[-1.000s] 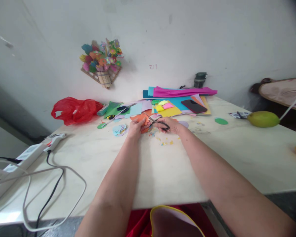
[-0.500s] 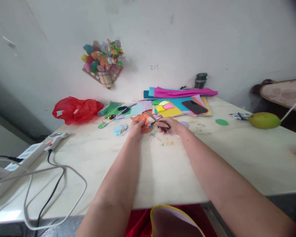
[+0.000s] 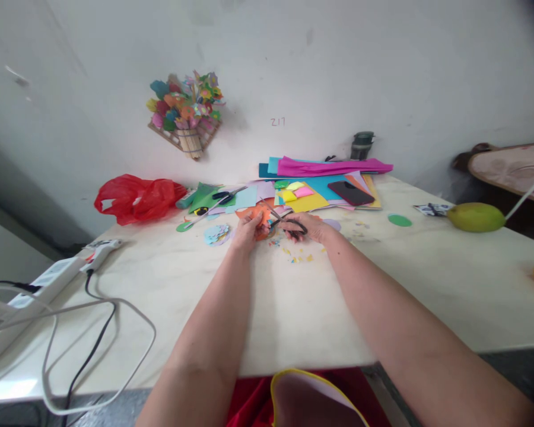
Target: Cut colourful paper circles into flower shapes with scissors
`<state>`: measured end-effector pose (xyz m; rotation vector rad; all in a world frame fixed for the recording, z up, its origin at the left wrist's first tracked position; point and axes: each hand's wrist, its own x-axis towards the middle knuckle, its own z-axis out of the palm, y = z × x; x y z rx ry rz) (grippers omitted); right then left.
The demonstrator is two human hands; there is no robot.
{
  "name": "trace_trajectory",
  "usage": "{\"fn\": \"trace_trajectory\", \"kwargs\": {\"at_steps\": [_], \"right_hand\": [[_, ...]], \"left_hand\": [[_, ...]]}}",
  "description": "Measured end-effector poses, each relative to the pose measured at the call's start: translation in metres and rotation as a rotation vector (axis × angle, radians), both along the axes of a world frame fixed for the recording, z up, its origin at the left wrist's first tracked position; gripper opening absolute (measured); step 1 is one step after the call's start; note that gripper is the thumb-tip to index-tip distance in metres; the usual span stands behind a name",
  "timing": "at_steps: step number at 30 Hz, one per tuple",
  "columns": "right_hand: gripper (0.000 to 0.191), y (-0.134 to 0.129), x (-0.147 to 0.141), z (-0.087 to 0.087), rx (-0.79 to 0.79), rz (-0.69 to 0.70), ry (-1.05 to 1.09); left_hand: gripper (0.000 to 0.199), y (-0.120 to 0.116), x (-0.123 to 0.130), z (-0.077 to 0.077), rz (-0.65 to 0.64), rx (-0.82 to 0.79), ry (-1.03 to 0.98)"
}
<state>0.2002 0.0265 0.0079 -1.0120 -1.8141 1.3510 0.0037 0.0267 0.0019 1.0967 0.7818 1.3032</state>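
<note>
Near the middle of the table, my left hand is closed on a piece of orange paper. Just to its right, my right hand grips dark-handled scissors, whose blades point up and left beside the orange paper. Small yellow and blue paper scraps lie on the table in front of my right hand. A pile of light blue cut pieces rests left of my left hand. Behind my hands are coloured sheets, including a yellow sheet.
A second pair of scissors and a red plastic bag lie at the back left. A phone rests on sheets. White and black cables loop at the left. A green mango-like fruit sits at the right.
The scissors in my right hand have shifted slightly to the left, and their blades look closer together. My left hand stays almost where it was, with the orange paper.
</note>
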Motion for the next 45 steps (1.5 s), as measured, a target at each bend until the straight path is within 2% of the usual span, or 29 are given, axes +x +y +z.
{"fn": "trace_trajectory", "kwargs": {"at_steps": [11,15,19,23,26,29,31,34,38,42,45], "right_hand": [[0.032,-0.004,-0.005,0.006,-0.035,-0.091,0.087],[0.03,-0.002,-0.006,0.005,-0.029,-0.21,0.14],[0.031,0.001,-0.005,0.005,0.01,-0.361,0.162],[0.033,0.009,-0.007,0.003,0.036,-0.475,0.134],[0.031,0.015,-0.008,0.0,0.112,-0.543,-0.033],[0.028,0.016,-0.007,-0.001,0.252,-0.579,-0.324],[0.03,0.012,-0.006,0.001,0.328,-0.578,-0.491],[0.036,0.004,-0.008,0.007,0.358,-0.564,-0.665],[0.03,-0.004,-0.014,0.012,0.38,-0.53,-0.829],[0.026,-0.007,-0.02,0.012,0.452,-0.492,-0.927],[0.026,-0.008,-0.023,0.011,0.47,-0.469,-0.948]], "left_hand": [[0.031,0.002,0.0,-0.002,-0.037,-0.074,-0.041],[0.027,0.003,0.001,-0.001,-0.036,-0.081,-0.041],[0.034,0.009,-0.002,-0.005,0.05,-0.076,-0.037],[0.046,0.014,-0.006,-0.012,0.157,0.064,-0.055],[0.045,0.014,-0.005,-0.011,0.188,0.098,-0.062],[0.037,0.012,-0.003,-0.007,0.203,0.046,-0.105],[0.032,0.012,-0.002,-0.006,0.186,0.027,-0.136],[0.033,0.013,-0.002,-0.005,0.113,0.043,-0.161],[0.034,0.015,-0.003,-0.004,0.038,0.054,-0.208],[0.036,0.015,-0.001,-0.006,0.092,0.042,-0.174],[0.054,0.012,0.001,-0.007,0.109,0.045,-0.155]]}}
